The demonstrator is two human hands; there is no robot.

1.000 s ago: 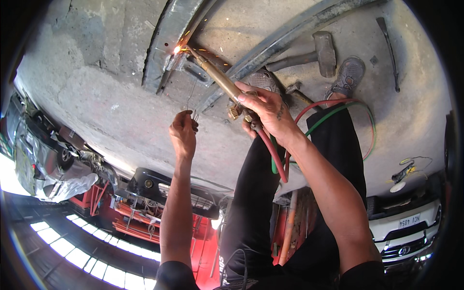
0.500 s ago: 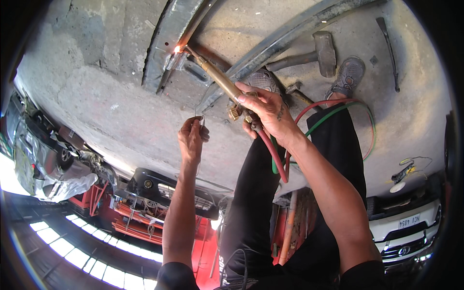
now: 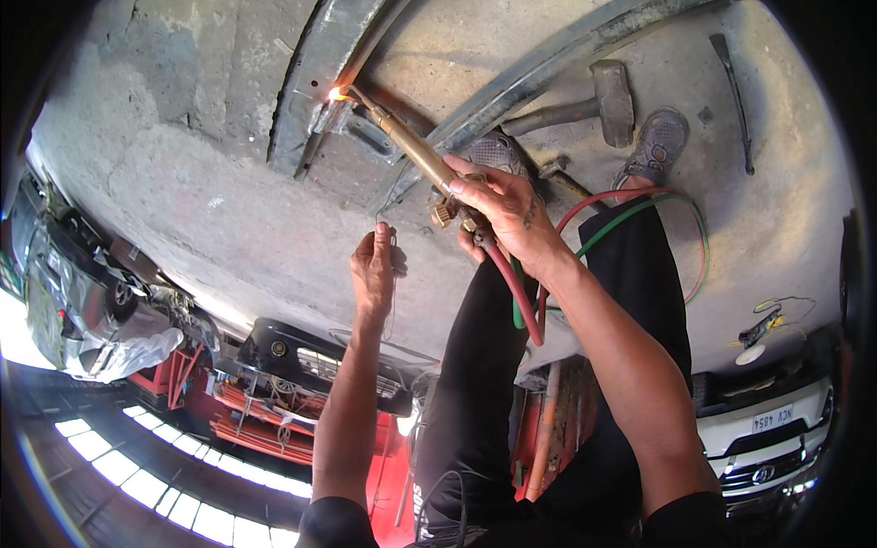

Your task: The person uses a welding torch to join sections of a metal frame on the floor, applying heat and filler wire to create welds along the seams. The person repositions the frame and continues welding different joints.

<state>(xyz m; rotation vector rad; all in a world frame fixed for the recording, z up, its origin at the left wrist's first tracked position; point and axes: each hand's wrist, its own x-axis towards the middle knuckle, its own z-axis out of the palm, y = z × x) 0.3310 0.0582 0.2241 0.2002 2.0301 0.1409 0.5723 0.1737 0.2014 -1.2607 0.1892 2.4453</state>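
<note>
I count one brass torch [image 3: 416, 151] on my feed, the right hand's [image 3: 502, 205] fingers wrapped round it, its flame at the left of two steel rails [image 3: 315, 87]. Two hoses [image 3: 516, 292], red and green, loop beside the legs. The left hand [image 3: 373, 274] pinches thin wire [image 3: 390, 194].

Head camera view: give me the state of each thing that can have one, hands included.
Torch: lit, tip at the glowing spot
Left rail: glowing hot where the torch points
Left hand: closed, pinching the wire
Wire: bent
Right hand: closed around the torch
Red hose: attached to the torch, curved
Hammer: lying on the floor, unheld
</note>
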